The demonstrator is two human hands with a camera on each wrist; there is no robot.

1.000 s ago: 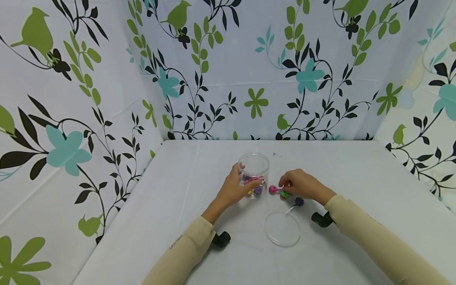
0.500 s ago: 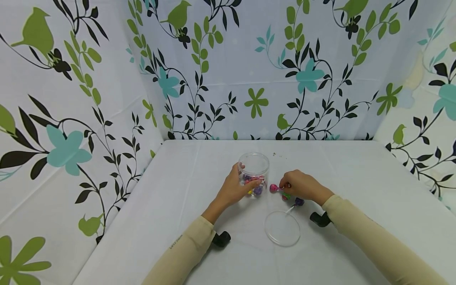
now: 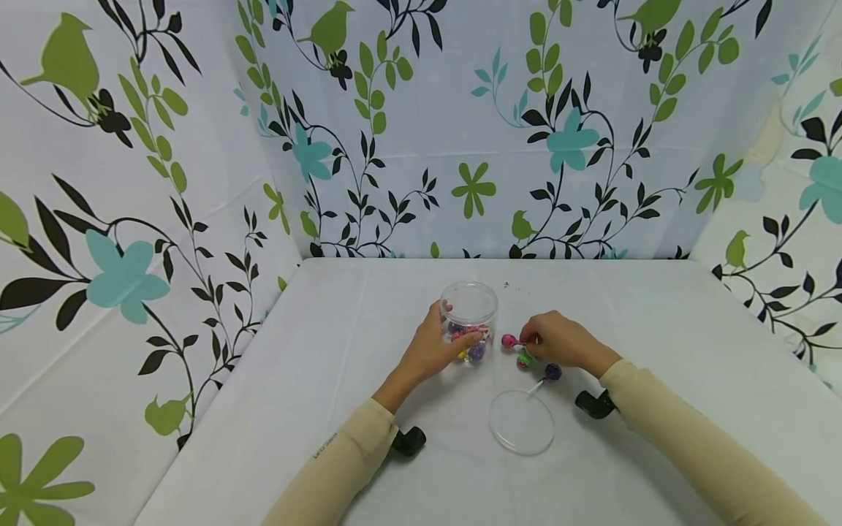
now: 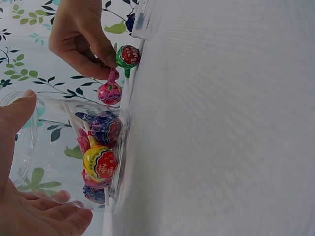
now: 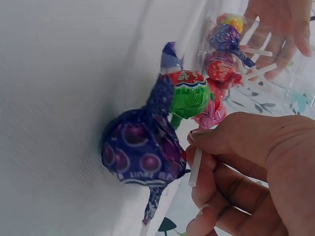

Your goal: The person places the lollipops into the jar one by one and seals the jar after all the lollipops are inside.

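Observation:
My left hand [image 3: 430, 349] holds a clear plastic jar [image 3: 470, 315], thumb on the near side and fingers around the far side. Inside the jar lie several wrapped lollipops, among them a yellow one [image 4: 100, 162] and a purple one [image 4: 106, 128]. To the right of the jar, my right hand [image 3: 567, 342] pinches a pink lollipop [image 3: 509, 341] by its stick [image 5: 195, 167], just below the wrapped head. A green and red lollipop [image 3: 524, 359] lies close under those fingers. Nearer the front, a dark purple lollipop [image 3: 553, 372] rests with its stick toward the round clear lid [image 3: 522, 424].
White cloth covers the table [image 3: 368, 307]. A patterned curtain [image 3: 408, 146] hangs behind and at both sides. Small dark specks [image 3: 506, 284] show beyond the jar. A black wrist camera [image 3: 409, 442] sits under the left sleeve, another [image 3: 594, 404] under the right.
The pink lollipop has shifted slightly back and to the right with my right hand, leaving the green lollipop more exposed. My left hand and the jar stay in place.

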